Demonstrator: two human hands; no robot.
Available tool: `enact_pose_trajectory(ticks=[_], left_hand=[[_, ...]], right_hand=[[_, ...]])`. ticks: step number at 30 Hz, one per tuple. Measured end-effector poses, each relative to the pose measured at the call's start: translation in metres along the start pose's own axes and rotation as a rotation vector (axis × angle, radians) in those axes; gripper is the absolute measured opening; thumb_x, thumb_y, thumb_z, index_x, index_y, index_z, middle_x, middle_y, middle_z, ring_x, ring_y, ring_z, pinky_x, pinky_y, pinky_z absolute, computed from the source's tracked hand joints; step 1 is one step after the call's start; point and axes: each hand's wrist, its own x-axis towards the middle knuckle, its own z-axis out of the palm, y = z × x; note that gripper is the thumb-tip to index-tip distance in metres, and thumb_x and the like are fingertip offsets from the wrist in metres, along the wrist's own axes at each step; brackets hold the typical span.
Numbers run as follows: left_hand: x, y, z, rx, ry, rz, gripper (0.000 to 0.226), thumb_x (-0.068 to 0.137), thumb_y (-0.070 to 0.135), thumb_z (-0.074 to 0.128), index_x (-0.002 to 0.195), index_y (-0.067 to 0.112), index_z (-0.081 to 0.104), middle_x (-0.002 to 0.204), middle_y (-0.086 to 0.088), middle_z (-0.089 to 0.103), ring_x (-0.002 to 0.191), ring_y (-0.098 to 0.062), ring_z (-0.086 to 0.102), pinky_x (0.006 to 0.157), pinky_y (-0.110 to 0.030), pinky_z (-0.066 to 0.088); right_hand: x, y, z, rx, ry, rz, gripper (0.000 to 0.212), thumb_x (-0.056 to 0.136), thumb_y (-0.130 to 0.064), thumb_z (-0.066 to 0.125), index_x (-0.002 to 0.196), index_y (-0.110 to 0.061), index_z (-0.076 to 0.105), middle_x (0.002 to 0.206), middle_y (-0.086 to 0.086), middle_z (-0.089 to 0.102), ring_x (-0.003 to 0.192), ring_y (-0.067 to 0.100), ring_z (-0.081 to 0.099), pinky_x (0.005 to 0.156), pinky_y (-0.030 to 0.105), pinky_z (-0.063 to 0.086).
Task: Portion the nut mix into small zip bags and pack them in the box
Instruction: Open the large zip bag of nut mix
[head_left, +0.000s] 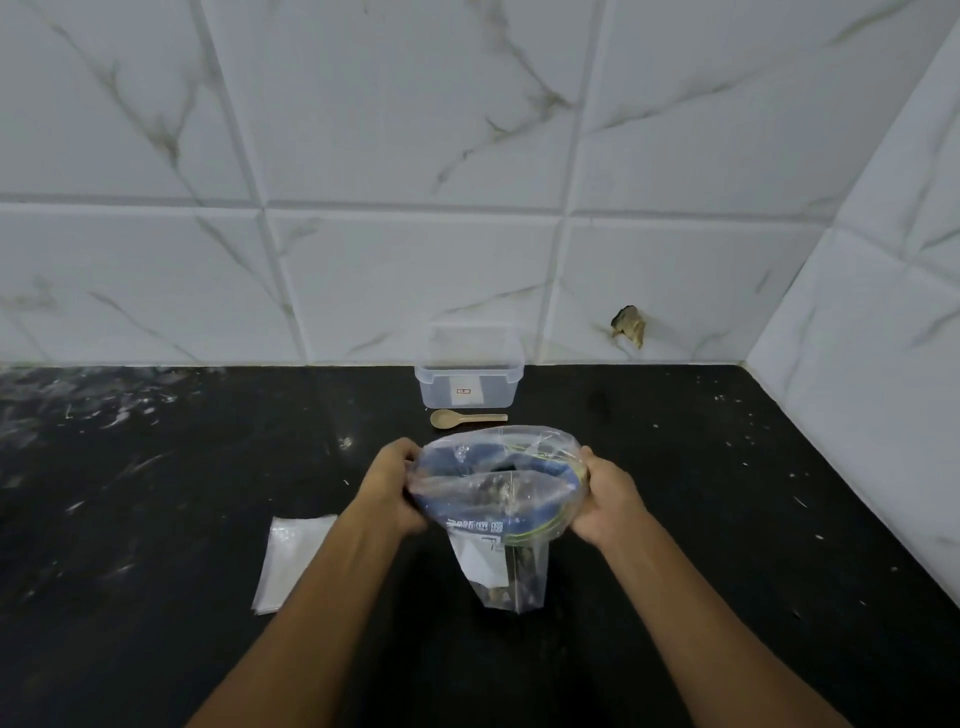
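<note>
Here both hands (397, 483) (605, 499) grip the nut-mix bag (498, 499) open.

Bare bench (727, 493) lies open to my right; a spoon (466, 418) and clear box (469, 387) block the far side, small zip bags (293, 558) the near left.

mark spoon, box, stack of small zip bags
spoon (445, 418), head view, on its bowl.
box (470, 387), head view, on its front wall.
small zip bags (291, 558), head view, on the middle of the stack.

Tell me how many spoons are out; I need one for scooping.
1. The spoon lies on the counter between the plastic box and the held bag.
</note>
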Motion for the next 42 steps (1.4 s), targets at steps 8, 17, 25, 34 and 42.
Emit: enact_pose_trajectory(ticks=[8,17,25,34,42], left_hand=[[0.009,-0.032,-0.026,0.690,0.378,0.469,0.046,0.093,0.050,0.057,0.119,0.013,0.047,0.109,-0.010,0.059,0.091,-0.020,0.061,0.078,-0.038,0.055],[-0.017,-0.057,-0.017,1.216,0.195,0.303,0.075,0.088,0.077,0.031,0.082,0.011,0.067,0.070,-0.004,0.073,0.059,-0.016,0.070,0.067,-0.032,0.060],[0.000,-0.047,0.004,0.716,0.087,0.289,0.043,0.090,0.058,0.058,0.100,0.016,0.062,0.101,-0.009,0.069,0.088,-0.023,0.069,0.069,-0.034,0.059],[0.022,0.007,-0.003,0.099,-0.018,0.076,0.017,0.092,0.003,0.043,0.094,-0.001,0.060,0.089,-0.017,0.064,0.084,-0.030,0.064,0.078,-0.046,0.054],[0.031,0.006,-0.009,0.156,-0.011,-0.059,0.018,0.083,0.010,0.043,0.083,0.002,0.059,0.071,-0.017,0.067,0.065,-0.031,0.066,0.069,-0.044,0.055]], right_hand=[[-0.010,0.007,-0.001,-1.011,0.231,-0.459,0.028,0.093,-0.017,0.052,0.120,-0.016,0.059,0.114,0.006,0.062,0.090,0.015,0.059,0.073,0.029,0.047],[-0.004,0.004,0.044,-1.915,-0.134,-0.803,0.022,0.097,-0.031,0.053,0.116,-0.024,0.062,0.111,0.002,0.063,0.105,0.020,0.060,0.086,0.035,0.047],[-0.005,0.012,0.058,-1.178,0.090,-0.739,0.036,0.101,-0.027,0.038,0.073,-0.014,0.055,0.070,0.002,0.055,0.068,0.019,0.055,0.060,0.030,0.040],[0.002,-0.014,0.025,-0.249,0.101,-0.176,0.025,0.093,-0.023,0.060,0.099,-0.001,0.069,0.097,0.017,0.069,0.089,0.031,0.066,0.090,0.042,0.053],[0.013,0.003,-0.005,-0.236,0.133,-0.141,0.026,0.098,-0.028,0.051,0.105,-0.005,0.061,0.095,0.014,0.066,0.083,0.028,0.065,0.079,0.041,0.056]])
